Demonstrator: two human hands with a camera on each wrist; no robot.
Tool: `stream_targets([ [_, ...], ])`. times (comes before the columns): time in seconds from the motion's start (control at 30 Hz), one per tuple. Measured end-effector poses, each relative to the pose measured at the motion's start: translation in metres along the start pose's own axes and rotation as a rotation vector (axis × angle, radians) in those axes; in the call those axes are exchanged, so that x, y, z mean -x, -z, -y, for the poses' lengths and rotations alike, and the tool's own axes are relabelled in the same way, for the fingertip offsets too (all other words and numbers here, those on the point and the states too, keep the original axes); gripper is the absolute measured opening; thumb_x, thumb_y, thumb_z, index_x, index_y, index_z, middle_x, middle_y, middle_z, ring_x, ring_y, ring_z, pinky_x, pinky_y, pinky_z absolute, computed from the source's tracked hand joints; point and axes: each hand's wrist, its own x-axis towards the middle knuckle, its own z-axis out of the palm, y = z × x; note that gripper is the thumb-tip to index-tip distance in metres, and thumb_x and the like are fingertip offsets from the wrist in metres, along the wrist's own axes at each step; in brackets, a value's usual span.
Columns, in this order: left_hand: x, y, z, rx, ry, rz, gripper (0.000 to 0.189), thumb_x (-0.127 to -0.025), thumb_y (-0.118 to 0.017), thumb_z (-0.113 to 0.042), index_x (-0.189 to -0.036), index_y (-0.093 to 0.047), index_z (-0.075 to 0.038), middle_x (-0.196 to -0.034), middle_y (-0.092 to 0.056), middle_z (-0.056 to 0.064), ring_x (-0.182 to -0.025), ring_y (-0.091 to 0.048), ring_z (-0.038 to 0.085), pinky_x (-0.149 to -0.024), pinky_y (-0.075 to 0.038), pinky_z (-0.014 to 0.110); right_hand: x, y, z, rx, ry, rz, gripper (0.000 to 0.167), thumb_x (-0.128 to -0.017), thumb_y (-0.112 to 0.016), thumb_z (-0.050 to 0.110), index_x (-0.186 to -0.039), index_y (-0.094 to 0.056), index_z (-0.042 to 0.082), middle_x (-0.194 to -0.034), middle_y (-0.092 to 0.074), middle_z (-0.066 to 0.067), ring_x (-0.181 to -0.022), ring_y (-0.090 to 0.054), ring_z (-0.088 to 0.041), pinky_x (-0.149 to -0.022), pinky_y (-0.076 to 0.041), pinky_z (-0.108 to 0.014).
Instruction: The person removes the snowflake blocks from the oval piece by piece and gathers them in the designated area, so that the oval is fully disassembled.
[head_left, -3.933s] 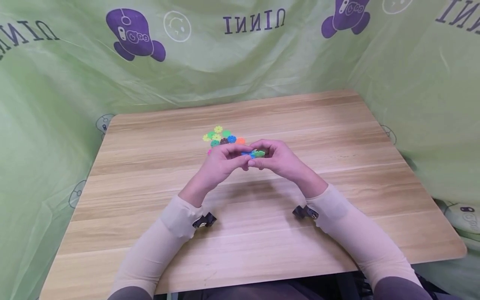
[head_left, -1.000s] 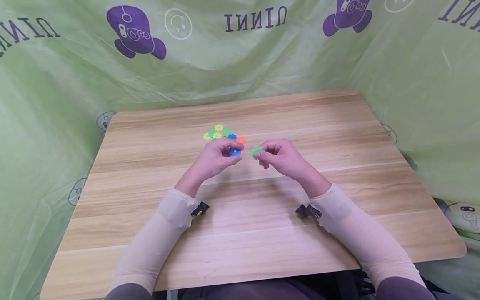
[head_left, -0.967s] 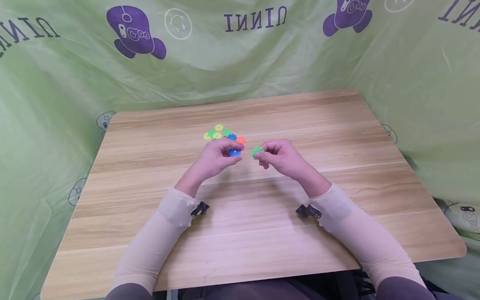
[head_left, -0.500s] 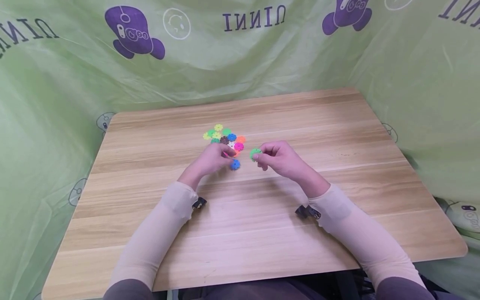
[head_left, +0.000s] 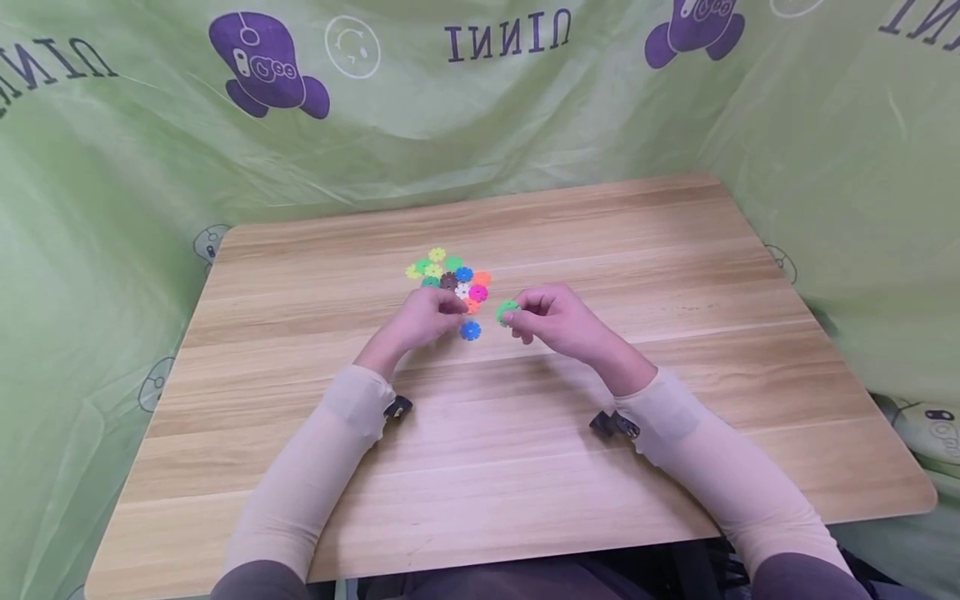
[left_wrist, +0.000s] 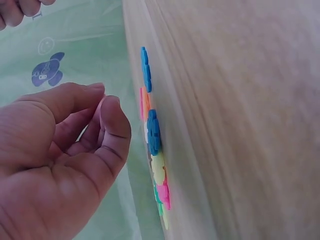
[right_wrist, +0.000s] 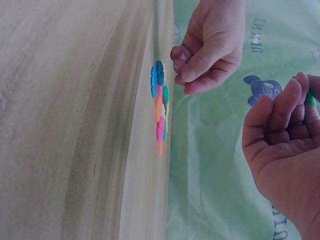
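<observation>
My right hand [head_left: 553,315] pinches a green snowflake disc [head_left: 506,313] between thumb and index finger, above the table to the right of the other pieces. Only a sliver of that disc shows at the edge of the right wrist view. On the left, my left hand [head_left: 424,318] hovers low beside the pile, its fingers loosely curled with thumb and index tips meeting. Nothing shows between those tips in the left wrist view. A blue snowflake disc [head_left: 470,331] lies on the table just to the right of it, and an orange disc [head_left: 472,307] is right at its fingertips.
Several more snowflake discs lie behind the left hand, among them a pink one [head_left: 477,292], a brown one [head_left: 448,281], another blue one [head_left: 463,274] and a yellow one [head_left: 437,254]. Green printed curtains [head_left: 480,125] rise behind the wooden table [head_left: 600,242].
The hands have parted, the right keeping the green disc. The left hand has let go of the blue disc, now on the table, and its fingers have drawn together. Both hands sank slightly.
</observation>
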Motion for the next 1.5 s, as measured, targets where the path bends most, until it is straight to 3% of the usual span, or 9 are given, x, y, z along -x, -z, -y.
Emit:
stream_targets([
  [0.2,0.004,0.001,-0.002,0.052,-0.025,-0.025,0.022,-0.092,-0.07,-0.019,-0.111,-0.07,-0.008,-0.1,-0.067,0.005,-0.088,-0.06,0.023,-0.076,-0.055,0.033,-0.001,-0.001,0.001,0.012,-0.027,0.003,0.015,-0.094,-0.068,0.015,-0.084,-0.069,0.003,-0.075,-0.058,-0.025,-0.065,-0.056,-0.025,-0.057,-0.044,-0.028],
  [0.5,0.013,0.002,-0.01,0.083,-0.069,-0.001,0.023,-0.093,-0.07,-0.02,-0.112,-0.07,-0.009,-0.101,-0.067,0.004,-0.087,-0.063,0.027,-0.075,-0.056,0.033,-0.002,-0.004,0.003,0.013,-0.032,0.008,0.016,-0.094,-0.068,0.013,-0.083,-0.068,0.002,-0.075,-0.058,-0.026,-0.064,-0.055,-0.024,-0.059,-0.044,-0.028],
  [0.67,0.021,0.003,-0.019,0.13,-0.128,0.009,0.024,-0.093,-0.07,-0.02,-0.113,-0.07,-0.007,-0.104,-0.068,0.01,-0.09,-0.065,0.031,-0.077,-0.057,0.039,-0.003,-0.005,0.001,0.01,-0.028,0.01,0.017,-0.095,-0.067,0.014,-0.082,-0.068,0.003,-0.076,-0.058,-0.028,-0.064,-0.056,-0.025,-0.06,-0.045,-0.029],
  [0.8,0.03,0.002,-0.029,0.171,-0.199,-0.013,0.021,-0.093,-0.07,-0.022,-0.109,-0.072,-0.009,-0.101,-0.07,0.009,-0.088,-0.065,0.027,-0.076,-0.057,0.038,-0.003,-0.006,0.001,0.006,-0.028,0.01,0.016,-0.095,-0.067,0.014,-0.083,-0.068,0.003,-0.079,-0.056,-0.034,-0.065,-0.056,-0.026,-0.06,-0.046,-0.03],
  [0.93,0.038,0.001,-0.041,0.213,-0.284,-0.039,0.017,-0.093,-0.069,-0.025,-0.104,-0.073,-0.012,-0.093,-0.069,0.001,-0.083,-0.063,0.024,-0.071,-0.055,0.034,-0.003,-0.006,0.003,-0.011,-0.033,0.007,0.013,-0.093,-0.068,0.011,-0.085,-0.069,0.002,-0.077,-0.058,-0.027,-0.066,-0.057,-0.028,-0.062,-0.05,-0.031],
  [1.17,0.048,0.0,-0.055,0.318,-0.398,-0.022,0.009,-0.095,-0.066,-0.015,-0.099,-0.072,-0.008,-0.085,-0.065,0.007,-0.076,-0.061,0.038,-0.064,-0.054,0.034,-0.002,-0.005,0.007,-0.023,-0.047,0.0,0.014,-0.091,-0.071,0.013,-0.092,-0.071,-0.001,-0.078,-0.063,-0.01,-0.067,-0.057,-0.023,-0.061,-0.05,-0.03],
  [1.5,0.049,-0.005,-0.061,0.333,-0.444,-0.048,0.008,-0.092,-0.071,-0.018,-0.093,-0.072,-0.01,-0.082,-0.064,0.011,-0.065,-0.055,0.022,-0.057,-0.047,0.029,0.0,-0.003,0.009,-0.059,-0.033,-0.006,0.011,-0.089,-0.073,0.009,-0.093,-0.071,-0.001,-0.078,-0.062,-0.009,-0.069,-0.057,-0.02,-0.063,-0.052,-0.029],
])
